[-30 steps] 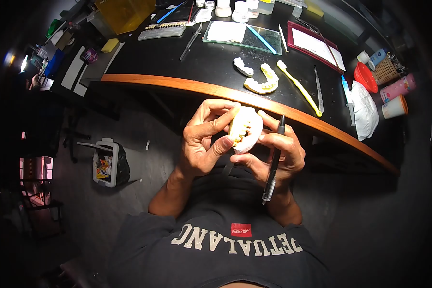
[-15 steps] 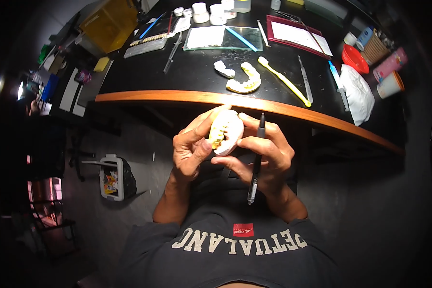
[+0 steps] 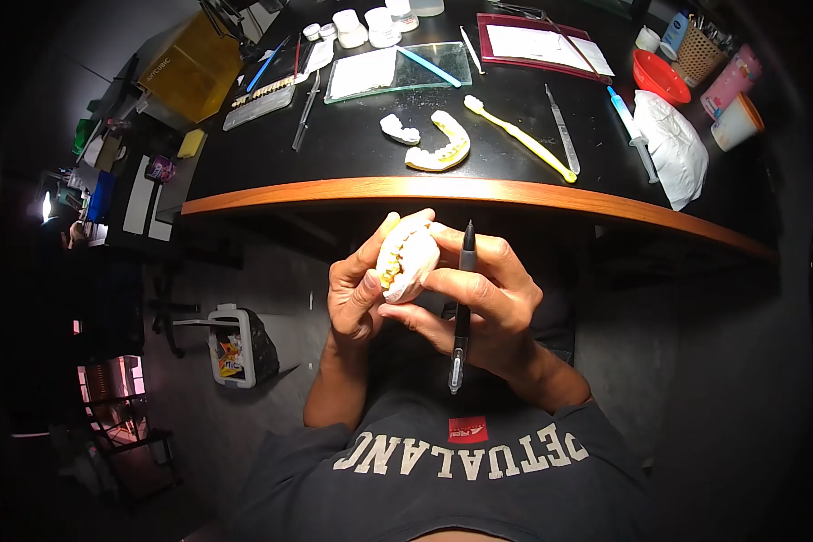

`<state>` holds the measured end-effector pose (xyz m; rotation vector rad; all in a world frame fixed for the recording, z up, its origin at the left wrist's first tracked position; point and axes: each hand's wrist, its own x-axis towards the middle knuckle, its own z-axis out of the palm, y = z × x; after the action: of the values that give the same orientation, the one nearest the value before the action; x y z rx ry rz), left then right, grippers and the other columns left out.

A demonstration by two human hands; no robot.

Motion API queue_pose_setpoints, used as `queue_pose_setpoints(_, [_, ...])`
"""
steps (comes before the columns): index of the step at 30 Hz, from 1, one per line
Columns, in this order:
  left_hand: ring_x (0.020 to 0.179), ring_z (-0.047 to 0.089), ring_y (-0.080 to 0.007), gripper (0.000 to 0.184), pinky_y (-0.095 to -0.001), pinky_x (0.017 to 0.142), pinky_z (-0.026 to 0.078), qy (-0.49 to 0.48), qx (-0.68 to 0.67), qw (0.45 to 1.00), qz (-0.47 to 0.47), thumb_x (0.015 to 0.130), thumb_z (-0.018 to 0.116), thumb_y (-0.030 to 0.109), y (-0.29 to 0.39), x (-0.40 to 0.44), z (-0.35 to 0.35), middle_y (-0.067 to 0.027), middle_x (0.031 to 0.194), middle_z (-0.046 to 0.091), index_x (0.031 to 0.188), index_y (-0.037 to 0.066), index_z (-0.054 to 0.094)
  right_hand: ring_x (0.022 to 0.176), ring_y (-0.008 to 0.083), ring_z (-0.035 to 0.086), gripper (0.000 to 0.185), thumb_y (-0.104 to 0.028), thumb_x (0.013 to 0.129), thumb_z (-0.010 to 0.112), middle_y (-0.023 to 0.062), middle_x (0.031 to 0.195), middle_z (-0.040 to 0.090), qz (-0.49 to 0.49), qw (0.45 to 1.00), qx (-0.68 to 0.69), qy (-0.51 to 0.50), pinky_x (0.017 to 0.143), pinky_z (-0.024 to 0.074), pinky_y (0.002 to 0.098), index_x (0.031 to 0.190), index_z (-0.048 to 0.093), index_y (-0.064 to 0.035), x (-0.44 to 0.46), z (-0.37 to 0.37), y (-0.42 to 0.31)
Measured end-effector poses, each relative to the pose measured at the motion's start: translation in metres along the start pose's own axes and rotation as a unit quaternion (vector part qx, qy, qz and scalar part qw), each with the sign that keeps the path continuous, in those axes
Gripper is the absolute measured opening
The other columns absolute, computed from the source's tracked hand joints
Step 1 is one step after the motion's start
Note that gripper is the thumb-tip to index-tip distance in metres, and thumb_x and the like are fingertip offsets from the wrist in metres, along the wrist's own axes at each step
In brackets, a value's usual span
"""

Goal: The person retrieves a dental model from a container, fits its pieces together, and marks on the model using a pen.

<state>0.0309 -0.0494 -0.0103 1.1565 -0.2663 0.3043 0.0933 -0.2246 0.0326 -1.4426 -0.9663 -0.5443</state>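
A pale yellow and white dental cast (image 3: 413,262) is held up between both hands, in front of the table edge. My left hand (image 3: 352,289) grips its left side, thumb near the row of teeth. Fingers and thumb of my right hand (image 3: 492,294) press on its right side. A black pen (image 3: 463,312) is also held in my right hand, lodged between the fingers with its tip toward the table. On the table beyond lie a yellow U-shaped dental cast (image 3: 443,155), a small white cast piece (image 3: 399,130) and a yellow toothbrush (image 3: 520,138).
The wooden table edge (image 3: 406,187) runs just beyond my hands. A metal knife-like tool (image 3: 563,131), a syringe (image 3: 633,135) and crumpled white tissue (image 3: 670,149) lie right. A red bowl (image 3: 659,79) stands behind them. A bin (image 3: 235,348) is on the floor at left.
Both hands and the cast have shifted slightly left and down in view, and the cast is turned a little. The table items have shifted too, as the head view moved.
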Motion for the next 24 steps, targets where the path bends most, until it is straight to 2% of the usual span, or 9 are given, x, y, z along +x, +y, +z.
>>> queue_pose_setpoints(4, [0.144, 0.049, -0.0488, 0.067, -0.0549, 0.122, 0.038, -0.003, 0.001, 1.0, 0.002, 0.105, 0.061, 0.033, 0.001, 0.0, 0.0, -0.0461, 0.156, 0.037, 0.159, -0.003, 0.043, 0.088, 0.0232, 0.076, 0.041, -0.019, 0.066, 0.101, 0.0161, 0.112, 0.069, 0.007, 1.0, 0.004, 0.017, 0.073, 0.0657, 0.0342, 0.097, 0.077, -0.0074, 0.0, 0.002, -0.002])
queue_pose_setpoints(7, [0.144, 0.05, -0.0488, 0.067, -0.0553, 0.121, 0.039, -0.007, -0.006, 1.0, 0.006, 0.105, 0.061, 0.032, 0.001, 0.0, 0.0, -0.0453, 0.156, 0.037, 0.159, -0.002, 0.043, 0.089, 0.0242, 0.076, 0.042, -0.019, 0.066, 0.101, 0.0167, 0.113, 0.069, 0.003, 1.0, 0.007, 0.014, 0.074, 0.0659, 0.0352, 0.099, 0.077, -0.0072, -0.001, 0.002, -0.002])
queue_pose_setpoints(10, [0.142, 0.054, -0.0383, 0.062, -0.0456, 0.121, 0.04, -0.017, -0.052, 0.998, 0.028, 0.107, 0.06, 0.028, 0.0, 0.003, 0.006, -0.0386, 0.157, 0.044, 0.158, -0.004, 0.044, 0.091, 0.0257, 0.077, 0.044, -0.019, 0.067, 0.101, 0.0165, 0.115, 0.069, -0.006, 1.0, 0.005, 0.004, 0.075, 0.0661, 0.0356, 0.101, 0.077, -0.0071, 0.0, 0.0, -0.002])
queue_pose_setpoints(14, [0.142, 0.055, -0.0364, 0.07, -0.0456, 0.12, 0.041, -0.031, -0.081, 0.995, 0.042, 0.104, 0.068, 0.029, -0.006, 0.004, 0.006, -0.0361, 0.156, 0.047, 0.159, -0.004, 0.042, 0.096, 0.0272, 0.077, 0.044, -0.017, 0.069, 0.1, 0.0168, 0.115, 0.069, 0.021, 1.0, 0.019, -0.001, 0.078, 0.0658, 0.0362, 0.103, 0.076, -0.0059, 0.005, -0.002, -0.005])
queue_pose_setpoints(16, [0.141, 0.056, -0.035, 0.07, -0.0454, 0.12, 0.042, -0.019, -0.06, 0.997, 0.04, 0.104, 0.069, 0.028, -0.009, 0.002, 0.004, -0.034, 0.156, 0.048, 0.159, -0.006, 0.041, 0.098, 0.0273, 0.076, 0.043, -0.014, 0.069, 0.1, 0.0172, 0.115, 0.069, 0.029, 0.999, 0.031, 0.0, 0.08, 0.0654, 0.0366, 0.103, 0.075, -0.0046, 0.009, -0.002, -0.003])
queue_pose_setpoints(19, [0.137, 0.059, -0.0338, 0.07, -0.0454, 0.118, 0.045, 0.025, -0.043, 0.998, 0.033, 0.105, 0.067, 0.027, -0.01, 0.004, 0.009, -0.0288, 0.154, 0.053, 0.158, -0.009, 0.038, 0.103, 0.0276, 0.074, 0.051, -0.012, 0.065, 0.102, 0.0182, 0.116, 0.069, 0.039, 0.996, 0.072, -0.024, 0.082, 0.0638, 0.0381, 0.102, 0.068, -0.004, 0.01, -0.008, 0.01])
queue_pose_setpoints(21, [0.136, 0.06, -0.0348, 0.07, -0.0456, 0.117, 0.046, 0.072, -0.05, 0.996, 0.029, 0.106, 0.065, 0.027, -0.013, 0.006, 0.014, -0.0275, 0.153, 0.054, 0.159, -0.009, 0.037, 0.101, 0.0265, 0.074, 0.05, -0.008, 0.066, 0.1, 0.0181, 0.116, 0.069, 0.033, 0.999, 0.022, -0.012, 0.085, 0.0621, 0.0392, 0.1, 0.063, -0.0039, 0.018, -0.019, 0.019])
queue_pose_setpoints(23, [0.132, 0.063, -0.0398, 0.068, -0.0462, 0.111, 0.052, 0.052, -0.067, 0.996, 0.033, 0.108, 0.062, 0.027, -0.01, 0.009, 0.012, -0.0268, 0.149, 0.056, 0.158, -0.009, 0.035, 0.097, 0.0246, 0.073, 0.047, -0.008, 0.066, 0.099, 0.0172, 0.111, 0.07, 0.019, 0.996, -0.082, 0.006, 0.082, 0.0614, 0.0385, 0.096, 0.063, -0.0036, 0.03, -0.031, 0.029])
queue_pose_setpoints(24, [0.131, 0.064, -0.0409, 0.067, -0.0463, 0.11, 0.054, 0.052, -0.076, 0.995, 0.029, 0.108, 0.061, 0.028, -0.01, 0.008, 0.01, -0.0267, 0.148, 0.057, 0.158, -0.009, 0.035, 0.095, 0.0247, 0.073, 0.046, -0.007, 0.066, 0.099, 0.0171, 0.108, 0.071, 0.056, 0.992, -0.11, 0.013, 0.082, 0.0605, 0.0382, 0.094, 0.063, -0.0033, 0.037, -0.033, 0.032])
